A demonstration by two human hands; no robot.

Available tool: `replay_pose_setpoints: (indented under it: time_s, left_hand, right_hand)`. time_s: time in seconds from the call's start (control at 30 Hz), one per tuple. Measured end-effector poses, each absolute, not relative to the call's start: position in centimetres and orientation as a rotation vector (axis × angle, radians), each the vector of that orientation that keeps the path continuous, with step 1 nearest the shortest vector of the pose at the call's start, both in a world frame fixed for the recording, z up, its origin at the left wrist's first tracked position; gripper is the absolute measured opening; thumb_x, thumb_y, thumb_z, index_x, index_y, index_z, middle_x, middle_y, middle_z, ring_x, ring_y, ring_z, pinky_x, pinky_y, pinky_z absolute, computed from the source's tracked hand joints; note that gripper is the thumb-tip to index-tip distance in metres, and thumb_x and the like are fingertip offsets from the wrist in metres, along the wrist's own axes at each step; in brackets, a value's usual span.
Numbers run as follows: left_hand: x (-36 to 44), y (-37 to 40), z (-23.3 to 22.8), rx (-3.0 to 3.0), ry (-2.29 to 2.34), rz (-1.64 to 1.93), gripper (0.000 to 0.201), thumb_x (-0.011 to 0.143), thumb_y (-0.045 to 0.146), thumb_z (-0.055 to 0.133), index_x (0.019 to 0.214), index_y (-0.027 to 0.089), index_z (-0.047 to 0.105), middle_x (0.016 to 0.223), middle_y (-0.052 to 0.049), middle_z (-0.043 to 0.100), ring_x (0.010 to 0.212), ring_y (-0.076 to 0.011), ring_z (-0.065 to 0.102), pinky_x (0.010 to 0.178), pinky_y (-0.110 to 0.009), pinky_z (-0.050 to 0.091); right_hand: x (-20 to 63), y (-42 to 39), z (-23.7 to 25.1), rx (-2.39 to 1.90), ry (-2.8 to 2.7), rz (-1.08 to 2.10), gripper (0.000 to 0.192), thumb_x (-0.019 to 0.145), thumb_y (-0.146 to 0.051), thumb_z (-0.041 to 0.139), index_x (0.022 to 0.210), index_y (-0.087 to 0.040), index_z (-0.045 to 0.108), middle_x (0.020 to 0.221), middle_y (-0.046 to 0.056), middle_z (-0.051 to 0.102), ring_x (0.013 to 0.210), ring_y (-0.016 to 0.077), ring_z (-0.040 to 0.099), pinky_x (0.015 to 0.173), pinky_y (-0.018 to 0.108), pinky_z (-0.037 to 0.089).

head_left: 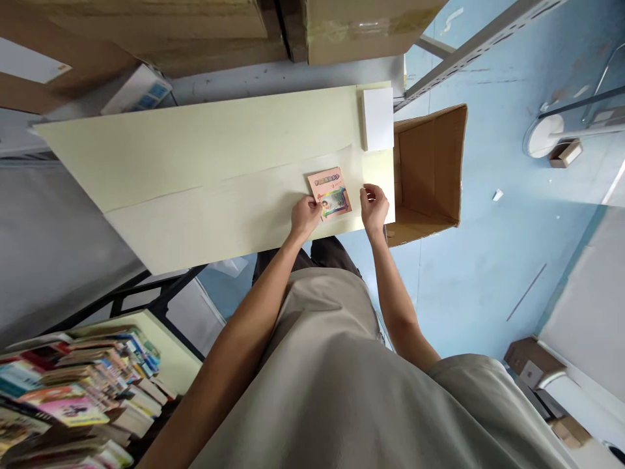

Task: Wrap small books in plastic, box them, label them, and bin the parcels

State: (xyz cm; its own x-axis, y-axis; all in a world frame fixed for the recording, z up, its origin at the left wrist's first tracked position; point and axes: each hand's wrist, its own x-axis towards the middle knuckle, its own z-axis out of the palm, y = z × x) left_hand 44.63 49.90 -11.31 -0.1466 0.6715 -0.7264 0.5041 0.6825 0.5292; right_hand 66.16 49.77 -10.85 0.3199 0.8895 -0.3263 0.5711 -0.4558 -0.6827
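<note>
A small pink booklet with a colourful picture on its cover lies near the right end of a long pale yellow table. My left hand is closed at its lower left edge, thumb over the cover. To the right of the booklet, apart from it, my right hand hovers with thumb and forefinger pinched together. Whether anything thin is between those fingers I cannot make out. A paler, sheet-like area with a faint edge spreads over the table under and left of the booklet.
A white pad or box sits at the table's far right corner. Beyond the right end stands an open cardboard box. Large cartons line the back. Stacked books fill a surface at lower left.
</note>
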Motion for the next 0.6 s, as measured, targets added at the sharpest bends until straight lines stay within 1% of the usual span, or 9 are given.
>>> replay_pose_setpoints:
  time_s: [0.1, 0.2, 0.27, 0.3, 0.4, 0.47, 0.53, 0.6]
  left_hand:
    - [43.8, 49.5, -11.6, 0.947, 1.827, 0.183, 0.011, 0.101, 0.025, 0.072, 0.099, 0.019, 0.082, 0.111, -0.012, 0.089, 0.108, -0.0290, 0.083, 0.096, -0.034, 0.060]
    - [43.0, 49.2, -12.0, 0.958, 1.848, 0.181, 0.010, 0.099, 0.025, 0.073, 0.099, 0.021, 0.083, 0.110, -0.011, 0.089, 0.108, -0.0290, 0.083, 0.094, -0.033, 0.060]
    - [42.7, 49.1, -12.2, 0.973, 1.835, 0.192, 0.013, 0.101, 0.027, 0.072, 0.096, 0.023, 0.082, 0.107, -0.010, 0.089, 0.106, -0.0288, 0.082, 0.093, -0.033, 0.060]
    - [42.7, 49.0, -12.2, 0.982, 1.824, 0.200, 0.019, 0.105, 0.029, 0.069, 0.093, 0.023, 0.082, 0.104, -0.010, 0.089, 0.103, -0.0287, 0.082, 0.093, -0.033, 0.060]
    - [42.7, 49.2, -11.9, 1.036, 1.792, 0.202, 0.050, 0.118, 0.044, 0.053, 0.078, 0.023, 0.077, 0.088, -0.011, 0.084, 0.097, -0.0295, 0.082, 0.092, -0.035, 0.058]
    - [42.9, 49.5, -11.6, 1.091, 1.807, 0.165, 0.063, 0.120, 0.055, 0.049, 0.071, 0.023, 0.073, 0.080, -0.013, 0.080, 0.094, -0.0323, 0.081, 0.092, -0.037, 0.058]
    - [43.2, 49.9, -11.5, 1.135, 1.854, 0.113, 0.063, 0.117, 0.062, 0.056, 0.070, 0.023, 0.072, 0.080, -0.015, 0.079, 0.096, -0.0360, 0.081, 0.093, -0.040, 0.057]
    - [43.4, 50.4, -11.7, 1.141, 1.897, 0.086, 0.055, 0.114, 0.059, 0.063, 0.075, 0.022, 0.075, 0.086, -0.017, 0.082, 0.102, -0.0388, 0.081, 0.096, -0.042, 0.056]
  right_hand:
    - [64.4, 49.3, -9.5, -2.018, -1.419, 0.985, 0.044, 0.119, -0.060, 0.051, 0.124, -0.025, 0.077, 0.118, 0.012, 0.080, 0.100, 0.0253, 0.077, 0.092, 0.041, 0.067]
    - [62.0, 48.6, -9.0, -1.897, -1.556, 1.083, 0.040, 0.120, -0.053, 0.051, 0.126, -0.025, 0.078, 0.119, 0.011, 0.077, 0.096, 0.0240, 0.077, 0.089, 0.040, 0.066]
    - [60.4, 48.1, -9.6, -1.855, -1.635, 1.162, 0.038, 0.121, -0.049, 0.051, 0.128, -0.024, 0.078, 0.121, 0.011, 0.076, 0.095, 0.0234, 0.077, 0.090, 0.039, 0.066]
    - [59.7, 47.9, -10.1, -1.855, -1.666, 1.194, 0.037, 0.121, -0.048, 0.050, 0.129, -0.025, 0.078, 0.123, 0.011, 0.076, 0.096, 0.0233, 0.077, 0.091, 0.039, 0.066]
    - [58.3, 47.6, -12.0, -1.899, -1.736, 1.257, 0.035, 0.122, -0.045, 0.050, 0.129, -0.026, 0.078, 0.128, 0.012, 0.076, 0.105, 0.0255, 0.077, 0.097, 0.039, 0.065]
    - [57.9, 47.7, -13.1, -1.922, -1.761, 1.284, 0.033, 0.121, -0.043, 0.050, 0.126, -0.026, 0.077, 0.129, 0.013, 0.076, 0.111, 0.0277, 0.076, 0.101, 0.042, 0.065]
    - [58.1, 47.9, -13.6, -1.888, -1.780, 1.324, 0.028, 0.119, -0.039, 0.053, 0.125, -0.025, 0.076, 0.129, 0.013, 0.076, 0.112, 0.0280, 0.076, 0.104, 0.044, 0.065]
    - [59.1, 48.3, -13.8, -1.784, -1.784, 1.409, 0.026, 0.115, -0.037, 0.058, 0.129, -0.024, 0.076, 0.128, 0.012, 0.077, 0.107, 0.0258, 0.077, 0.104, 0.043, 0.066]
